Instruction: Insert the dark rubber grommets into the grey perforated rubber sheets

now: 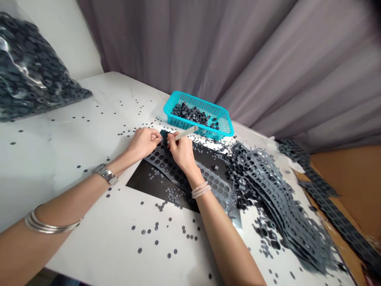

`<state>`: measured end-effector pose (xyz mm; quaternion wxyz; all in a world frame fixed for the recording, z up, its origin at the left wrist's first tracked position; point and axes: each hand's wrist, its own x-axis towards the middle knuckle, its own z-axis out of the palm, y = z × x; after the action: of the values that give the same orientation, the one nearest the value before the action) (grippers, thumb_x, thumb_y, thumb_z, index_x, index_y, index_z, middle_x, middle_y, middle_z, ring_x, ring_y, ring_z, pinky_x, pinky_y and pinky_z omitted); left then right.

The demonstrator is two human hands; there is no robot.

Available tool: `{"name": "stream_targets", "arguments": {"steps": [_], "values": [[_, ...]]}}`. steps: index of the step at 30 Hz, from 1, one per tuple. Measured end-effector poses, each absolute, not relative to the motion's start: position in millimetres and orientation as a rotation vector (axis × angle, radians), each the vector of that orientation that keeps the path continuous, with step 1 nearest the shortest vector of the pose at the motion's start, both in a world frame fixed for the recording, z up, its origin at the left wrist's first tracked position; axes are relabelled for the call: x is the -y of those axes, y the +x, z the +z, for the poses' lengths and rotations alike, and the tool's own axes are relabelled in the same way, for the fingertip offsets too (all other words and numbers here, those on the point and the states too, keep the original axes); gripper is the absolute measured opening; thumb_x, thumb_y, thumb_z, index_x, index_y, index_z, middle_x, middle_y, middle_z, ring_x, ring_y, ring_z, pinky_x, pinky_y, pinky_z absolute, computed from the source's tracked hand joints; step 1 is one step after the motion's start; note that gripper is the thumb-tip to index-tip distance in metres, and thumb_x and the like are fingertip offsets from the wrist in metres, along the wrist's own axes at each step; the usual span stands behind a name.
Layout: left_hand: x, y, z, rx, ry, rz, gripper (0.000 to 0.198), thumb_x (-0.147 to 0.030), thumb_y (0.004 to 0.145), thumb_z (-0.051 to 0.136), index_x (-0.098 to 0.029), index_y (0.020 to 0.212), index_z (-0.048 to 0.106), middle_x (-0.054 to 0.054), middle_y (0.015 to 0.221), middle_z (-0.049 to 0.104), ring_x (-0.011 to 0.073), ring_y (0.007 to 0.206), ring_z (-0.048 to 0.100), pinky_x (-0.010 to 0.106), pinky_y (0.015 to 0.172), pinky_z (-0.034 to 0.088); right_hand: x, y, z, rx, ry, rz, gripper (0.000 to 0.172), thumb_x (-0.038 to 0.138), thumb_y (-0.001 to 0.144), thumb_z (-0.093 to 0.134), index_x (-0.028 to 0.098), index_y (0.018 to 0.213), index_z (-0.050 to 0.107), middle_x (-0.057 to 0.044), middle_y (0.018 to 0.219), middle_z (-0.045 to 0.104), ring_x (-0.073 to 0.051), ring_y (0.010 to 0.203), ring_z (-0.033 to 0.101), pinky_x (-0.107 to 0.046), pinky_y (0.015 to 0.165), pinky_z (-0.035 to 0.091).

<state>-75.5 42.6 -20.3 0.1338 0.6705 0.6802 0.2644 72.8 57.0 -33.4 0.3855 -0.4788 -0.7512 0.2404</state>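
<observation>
A grey rubber sheet (169,167) punched with round holes lies across a black mat (145,183) on the white table (59,159). My left hand (144,142) is closed, pinching the sheet's far end. My right hand (181,151) is closed around a pale stick tool (187,132), whose near end meets the sheet beside the left fingers. Small grey discs (172,195) lie on the mat below the sheet.
A turquoise basket (222,119) holding dark rings stands just beyond the hands. A heap of punched sheets (279,202) spreads to the right, reaching the table edge. A clear bag of dark rings (26,75) sits far left. Loose discs (160,234) dot the table.
</observation>
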Motion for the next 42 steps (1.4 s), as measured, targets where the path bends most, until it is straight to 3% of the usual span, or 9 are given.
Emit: {"name": "stream_targets", "arguments": {"steps": [5,15,30,38,42], "values": [[-41,-77,-30,-1.929,1.92,0.968,0.019,-0.026,0.08,0.059,-0.018,0.081,0.076,0.0,0.058,0.06,0.0175,0.058,0.054,0.029,0.063,0.039,-58,71,-34,1.882,-1.222,0.657,0.029,0.026,0.097,0.05,0.023,0.069,0.052,0.001,0.058,0.059,-0.016,0.056,0.059,-0.026,0.062,0.04],[-40,-82,-32,-1.9,2.069,0.868,0.024,-0.03,0.079,0.061,-0.018,0.095,0.074,-0.002,0.06,0.056,0.0172,0.061,0.055,0.028,0.067,0.041,-66,77,-47,1.578,-1.139,0.989,0.029,0.043,0.095,0.053,0.019,0.082,0.063,0.001,0.063,0.066,-0.013,0.055,0.063,-0.024,0.059,0.049],[-39,-74,-27,-1.9,2.148,0.784,0.027,-0.025,0.082,0.058,-0.015,0.1,0.075,0.003,0.064,0.064,0.0211,0.066,0.061,0.03,0.067,0.042,-65,78,-41,1.804,-1.128,0.822,0.027,0.035,0.096,0.055,0.019,0.075,0.064,0.0,0.064,0.066,-0.015,0.065,0.065,-0.025,0.066,0.047],[-43,-72,-31,-1.89,2.16,0.806,0.026,-0.021,0.083,0.053,-0.015,0.095,0.075,0.005,0.07,0.066,0.0212,0.069,0.061,0.031,0.074,0.044,-60,71,-40,1.93,-1.154,0.566,0.025,0.024,0.096,0.052,0.021,0.073,0.06,0.0,0.065,0.062,-0.017,0.065,0.06,-0.026,0.068,0.041],[-41,-69,-28,-1.899,2.101,0.808,0.021,-0.021,0.083,0.053,-0.016,0.082,0.073,0.003,0.065,0.062,0.0193,0.066,0.056,0.031,0.071,0.042,-59,69,-41,1.933,-1.193,0.534,0.024,0.025,0.097,0.052,0.022,0.074,0.058,0.0,0.064,0.06,-0.017,0.063,0.058,-0.027,0.067,0.039]]}}
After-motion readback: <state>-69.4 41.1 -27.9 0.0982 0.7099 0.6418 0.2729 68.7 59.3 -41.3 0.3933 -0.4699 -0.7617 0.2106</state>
